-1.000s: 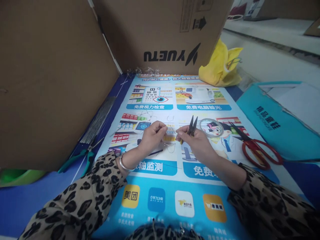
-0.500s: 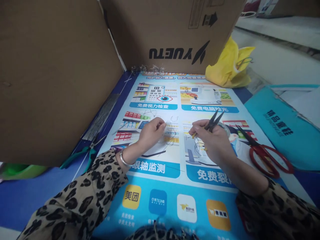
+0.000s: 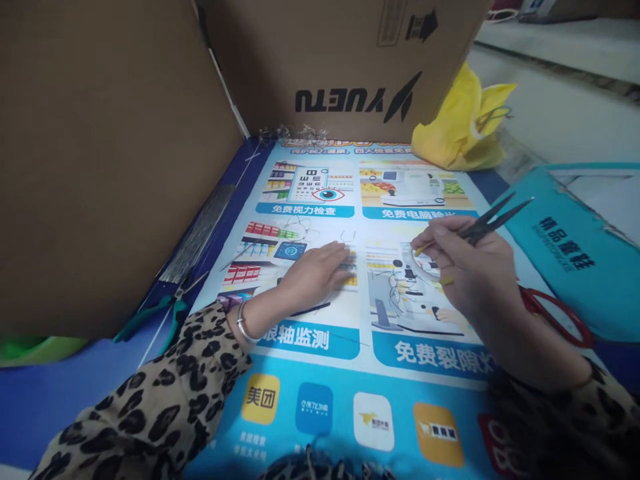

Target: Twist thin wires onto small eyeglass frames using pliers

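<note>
My right hand [image 3: 473,267] grips pliers [image 3: 500,217] with dark slim jaws pointing up and right; bits of yellow handle show by the fingers. Beneath its fingertips, part of a pale round ring [image 3: 424,268] is visible; what it is I cannot make out. My left hand [image 3: 315,275], slightly blurred, lies low over the printed poster [image 3: 360,233], fingers stretched out and apart from the thumb. Thin bent wires [image 3: 395,290] are scattered on the poster between and around the hands. Another curled wire [image 3: 295,228] lies just beyond my left hand.
Cardboard walls [image 3: 350,60] stand behind and at left. Teal-handled pliers [image 3: 173,313] and a bundle of straight wires [image 3: 200,230] lie left. Red-handled scissors [image 3: 563,317], partly hidden, and a teal box [image 3: 565,247] are right. A yellow bag [image 3: 457,133] sits at the back; tangled wire [image 3: 295,135] too.
My right hand has moved right with the pliers, whose jaws now tilt further right, covering the scissors' blades. My left hand has gone from a closed pinch to stretched fingers, slightly further right.
</note>
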`<action>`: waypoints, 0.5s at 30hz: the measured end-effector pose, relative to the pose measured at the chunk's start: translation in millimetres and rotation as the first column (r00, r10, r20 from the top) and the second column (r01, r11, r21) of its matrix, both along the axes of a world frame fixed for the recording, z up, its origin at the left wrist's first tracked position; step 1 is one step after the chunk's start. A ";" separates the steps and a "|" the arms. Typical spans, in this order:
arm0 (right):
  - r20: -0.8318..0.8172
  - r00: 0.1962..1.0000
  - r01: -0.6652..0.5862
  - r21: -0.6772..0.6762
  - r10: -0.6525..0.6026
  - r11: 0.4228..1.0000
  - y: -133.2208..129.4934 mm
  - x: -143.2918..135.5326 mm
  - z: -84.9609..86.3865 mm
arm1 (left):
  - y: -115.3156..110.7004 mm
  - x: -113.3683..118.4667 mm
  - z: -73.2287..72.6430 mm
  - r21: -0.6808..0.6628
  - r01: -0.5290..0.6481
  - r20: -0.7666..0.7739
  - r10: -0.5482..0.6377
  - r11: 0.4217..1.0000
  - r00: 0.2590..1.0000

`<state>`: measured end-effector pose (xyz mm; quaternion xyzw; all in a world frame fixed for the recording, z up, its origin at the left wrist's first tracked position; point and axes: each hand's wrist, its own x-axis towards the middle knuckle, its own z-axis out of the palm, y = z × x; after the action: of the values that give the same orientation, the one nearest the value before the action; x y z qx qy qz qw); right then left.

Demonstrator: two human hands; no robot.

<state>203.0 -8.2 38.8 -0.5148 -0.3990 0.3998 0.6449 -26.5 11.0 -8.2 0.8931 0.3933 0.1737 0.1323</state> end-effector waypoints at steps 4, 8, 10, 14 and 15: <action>-0.025 1.000 0.008 0.013 -0.008 1.000 2.5 4.2 4.1 | -2.9 3.7 2.1 -0.034 0.024 -0.209 -0.031 0.999 0.977; 0.023 0.999 -0.049 0.040 0.048 0.998 -0.4 2.2 -1.0 | -2.1 1.6 2.1 -0.031 0.056 -0.250 -0.062 0.998 0.966; 0.141 0.987 -0.085 0.023 0.080 0.996 -5.5 -2.6 -3.7 | -2.2 -0.3 2.1 -0.031 0.061 -0.202 -0.066 0.998 0.977; 0.547 0.822 -0.175 -0.021 0.158 0.984 -18.5 -15.2 -9.6 | -1.7 -3.3 1.6 -0.048 0.040 -0.032 -0.041 0.998 0.999; 0.643 0.745 -0.231 -0.002 0.178 0.973 -21.3 -18.0 -12.1 | -0.7 -3.7 1.2 -0.050 0.027 0.023 -0.026 0.998 0.999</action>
<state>185.0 -29.5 26.7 -0.5474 -0.6636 0.2534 0.4425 -30.2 10.3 -7.0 0.8927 0.3841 0.1719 0.1611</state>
